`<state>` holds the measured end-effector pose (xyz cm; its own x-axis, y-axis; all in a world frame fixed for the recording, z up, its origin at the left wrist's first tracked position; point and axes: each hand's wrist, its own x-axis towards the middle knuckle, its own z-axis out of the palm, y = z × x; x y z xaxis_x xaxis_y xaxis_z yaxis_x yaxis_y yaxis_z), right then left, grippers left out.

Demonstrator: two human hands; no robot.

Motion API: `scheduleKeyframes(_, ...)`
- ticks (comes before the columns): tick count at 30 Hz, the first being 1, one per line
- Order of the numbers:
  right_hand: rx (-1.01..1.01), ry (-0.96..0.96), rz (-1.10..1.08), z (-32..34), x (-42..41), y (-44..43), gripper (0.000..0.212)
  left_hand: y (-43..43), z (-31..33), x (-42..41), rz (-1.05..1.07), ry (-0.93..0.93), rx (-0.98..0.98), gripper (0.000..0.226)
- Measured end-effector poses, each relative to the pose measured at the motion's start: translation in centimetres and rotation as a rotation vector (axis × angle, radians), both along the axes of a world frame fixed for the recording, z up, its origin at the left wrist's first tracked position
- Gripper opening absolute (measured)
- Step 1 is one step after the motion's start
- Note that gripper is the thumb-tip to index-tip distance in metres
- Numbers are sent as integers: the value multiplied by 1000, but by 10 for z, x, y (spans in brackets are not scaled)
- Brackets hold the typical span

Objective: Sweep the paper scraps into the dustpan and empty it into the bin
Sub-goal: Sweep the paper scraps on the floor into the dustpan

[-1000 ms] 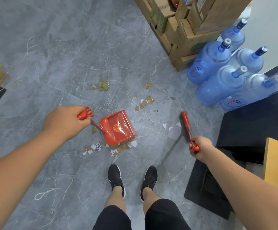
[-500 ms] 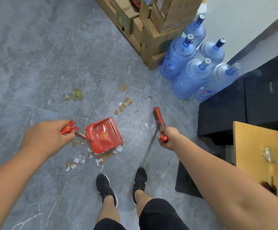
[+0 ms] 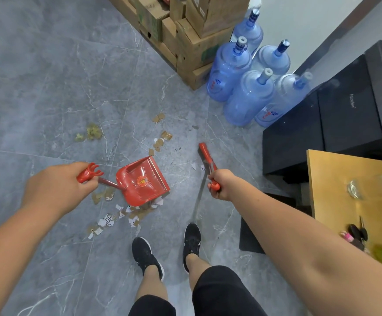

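Paper scraps [image 3: 115, 218]: white and brown bits are strewn over the grey floor [image 3: 37, 87] in a loose band just ahead of the shoes [image 3: 148, 256]. Some are partly hidden under the near edge of the dustpan [image 3: 143, 181]. A smaller group of brown bits [image 3: 161, 141] is seen beyond the dustpan, and two white bits lie beside the head of the broom [image 3: 205, 155].
Dustpan: red, with a round sticker inside. It is held between the two groups of scraps, with its wide mouth turned to the right, towards the broom. Whether its edge touches the floor cannot be told.
Left hand [image 3: 55, 189]: the fingers are curled round the forked red end of the dustpan's handle, which is gripped from above.
Right hand [image 3: 222, 184]: it is closed in a fist round the top of the broom's handle, and the red end cap shows under the fist.
Broom: the red head is set low by the floor, right of the dustpan and apart from it.
Shoes: black, planted side by side below the scraps.
Greenish clump [image 3: 92, 132]: seen farther out on the floor, well apart from the dustpan.
Surroundings: cardboard boxes [image 3: 192, 49] are stacked at the top, and blue water bottles [image 3: 247, 99] are grouped beside them. Black cabinets [image 3: 322, 126] are placed to the right, and keys [image 3: 358, 232] are seen on a wooden table [image 3: 336, 190].
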<state>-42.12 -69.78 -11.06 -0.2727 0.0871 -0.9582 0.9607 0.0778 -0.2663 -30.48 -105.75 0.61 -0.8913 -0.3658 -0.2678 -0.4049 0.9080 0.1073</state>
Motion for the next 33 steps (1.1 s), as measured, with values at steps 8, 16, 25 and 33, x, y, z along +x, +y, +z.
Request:
scheduleKeyframes(8,-40,-48,66,3,37,-47,7,-19,1,9,-10,35,-15,16)
scheduleKeyframes(16,-71,-79,91,7,62,-107,24,-48,5,27,62,26,14,13)
scheduleKeyframes(25,-158,-91,169,37,91,-176,19,-92,1,61,67,73,23,22)
scheduleKeyframes(33,-136,-108,241,45,120,-230,8,-128,4,94,75,54,-5,29)
